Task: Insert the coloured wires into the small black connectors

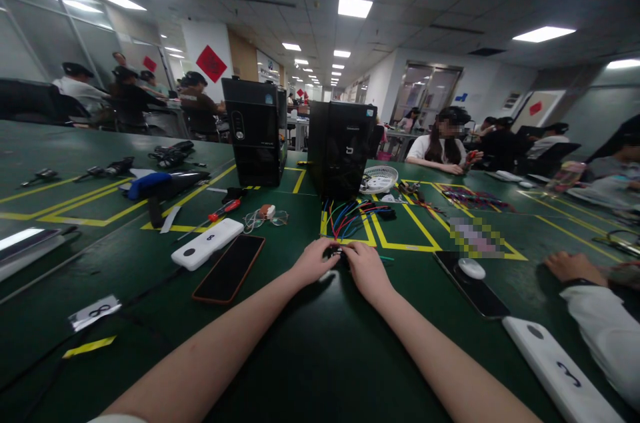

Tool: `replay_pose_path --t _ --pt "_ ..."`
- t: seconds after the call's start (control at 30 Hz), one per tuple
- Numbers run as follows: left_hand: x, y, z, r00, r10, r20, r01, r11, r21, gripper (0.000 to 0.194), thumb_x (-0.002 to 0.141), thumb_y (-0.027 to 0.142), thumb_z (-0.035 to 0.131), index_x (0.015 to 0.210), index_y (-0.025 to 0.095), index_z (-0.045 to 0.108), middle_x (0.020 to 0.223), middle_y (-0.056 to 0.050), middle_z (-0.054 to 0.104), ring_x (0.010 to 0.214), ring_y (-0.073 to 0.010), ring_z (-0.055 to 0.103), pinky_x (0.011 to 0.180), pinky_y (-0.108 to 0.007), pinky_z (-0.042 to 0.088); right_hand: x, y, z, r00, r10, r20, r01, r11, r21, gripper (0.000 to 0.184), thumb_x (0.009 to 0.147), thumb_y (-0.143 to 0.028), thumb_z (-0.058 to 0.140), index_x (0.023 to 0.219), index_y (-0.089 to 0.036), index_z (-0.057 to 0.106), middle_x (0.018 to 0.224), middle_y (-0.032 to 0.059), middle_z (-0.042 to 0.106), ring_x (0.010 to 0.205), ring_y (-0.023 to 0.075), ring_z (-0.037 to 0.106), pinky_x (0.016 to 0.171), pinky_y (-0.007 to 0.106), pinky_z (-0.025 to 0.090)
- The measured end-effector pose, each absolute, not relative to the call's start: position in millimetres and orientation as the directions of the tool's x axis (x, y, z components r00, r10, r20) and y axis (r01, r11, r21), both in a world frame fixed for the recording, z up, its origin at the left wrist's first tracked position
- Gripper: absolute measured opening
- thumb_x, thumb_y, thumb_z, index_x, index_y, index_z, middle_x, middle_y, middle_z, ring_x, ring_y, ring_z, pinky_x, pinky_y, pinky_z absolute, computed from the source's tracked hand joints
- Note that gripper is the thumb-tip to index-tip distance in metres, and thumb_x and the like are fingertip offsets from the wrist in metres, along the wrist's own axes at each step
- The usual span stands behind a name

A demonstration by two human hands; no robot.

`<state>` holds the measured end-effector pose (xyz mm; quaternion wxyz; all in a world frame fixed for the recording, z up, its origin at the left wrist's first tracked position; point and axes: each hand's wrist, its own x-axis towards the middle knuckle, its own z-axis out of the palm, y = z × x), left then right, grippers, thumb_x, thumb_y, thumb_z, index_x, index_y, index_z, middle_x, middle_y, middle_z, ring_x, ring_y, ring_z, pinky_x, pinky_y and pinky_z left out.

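My left hand [315,261] and my right hand [367,269] meet at the middle of the green table, fingers closed around the near end of a bundle of coloured wires [345,219]. Red, blue, green and black strands fan out beyond my fingertips toward a black computer case [343,149]. A small dark piece [335,251] shows between the two hands; its kind is too small to tell. My fingertips are bent over it and partly hide it.
Left of my hands lie a phone [230,269], a white power bank [207,243] and a red-handled screwdriver [225,211]. Another computer case [255,133] stands behind. A white basket [380,179] is beyond the wires. At right are another phone [470,286] and a co-worker's hand [575,269].
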<state>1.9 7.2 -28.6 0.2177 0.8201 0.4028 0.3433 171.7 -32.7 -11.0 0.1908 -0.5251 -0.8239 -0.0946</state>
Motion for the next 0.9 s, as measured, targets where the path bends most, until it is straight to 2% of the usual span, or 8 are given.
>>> replay_pose_path --t 0.1,0.27,0.4,0.7,0.8,0.9 --pt "1.5 4.8 -28.9 0.476 0.809 0.346 0.551 -0.58 0.6 0.045 0.074 0.027 0.066 0.116 0.019 0.054 0.119 -0.008 0.059 0.111 -0.0262 0.052 0.105 -0.045 0.029 172.8 -34.1 -11.7 -0.347 0.818 0.459 0.903 0.424 -0.073 0.033 0.085 -0.013 0.045 0.113 -0.02 0.059 0.111 0.011 0.057 0.102 0.0226 0.05 0.088 0.039 0.039" --pt "1.3 5.1 -28.3 0.488 0.811 0.324 0.539 -0.571 0.619 0.032 0.081 0.025 0.058 0.113 0.02 0.056 0.116 -0.007 0.061 0.11 -0.0235 0.054 0.103 -0.041 0.032 166.5 -33.3 -15.8 -0.349 0.783 0.515 0.858 0.488 -0.162 0.022 0.084 -0.018 0.047 0.101 -0.019 0.062 0.107 0.0095 0.058 0.102 0.0219 0.05 0.089 0.039 0.039" --pt "2.5 6.5 -26.5 0.499 0.804 0.324 0.546 -0.581 0.603 0.032 0.081 0.025 0.057 0.113 0.019 0.056 0.114 -0.007 0.062 0.108 -0.0234 0.055 0.101 -0.04 0.034 161.3 -28.2 -22.2 -0.305 0.788 0.535 0.844 0.484 -0.232 0.019 0.085 -0.015 0.044 0.09 -0.018 0.061 0.102 0.0095 0.06 0.099 0.0211 0.051 0.086 0.038 0.04" --pt "2.7 4.5 -25.9 0.487 0.818 0.307 0.567 -0.563 0.601 0.033 0.081 0.025 0.059 0.113 0.022 0.055 0.115 -0.006 0.061 0.109 -0.0244 0.054 0.105 -0.046 0.027 165.8 -30.8 -17.4 -0.212 0.787 0.58 0.811 0.472 -0.345 0.02 0.088 -0.016 0.037 0.092 -0.018 0.056 0.095 0.0083 0.059 0.094 0.0202 0.052 0.084 0.035 0.04" --pt "1.3 6.0 -25.7 0.466 0.829 0.309 0.568 -0.548 0.614 0.033 0.081 0.024 0.058 0.114 0.02 0.055 0.116 -0.007 0.061 0.109 -0.0247 0.054 0.105 -0.047 0.028 167.7 -36.1 -12.8 -0.315 0.786 0.532 0.784 0.531 -0.321 0.019 0.088 -0.016 0.039 0.094 -0.017 0.056 0.093 0.0072 0.06 0.09 0.0184 0.053 0.082 0.033 0.041" --pt "-0.1 9.8 -26.6 0.435 0.841 0.322 0.554 -0.532 0.64 0.034 0.079 0.02 0.058 0.114 0.017 0.056 0.115 -0.009 0.061 0.107 -0.0242 0.055 0.1 -0.041 0.036 165.4 -41.0 -11.2 -0.488 0.75 0.446 0.718 0.636 -0.284 0.018 0.087 -0.016 0.041 0.094 -0.018 0.058 0.093 0.0062 0.06 0.09 0.0167 0.053 0.082 0.03 0.042"
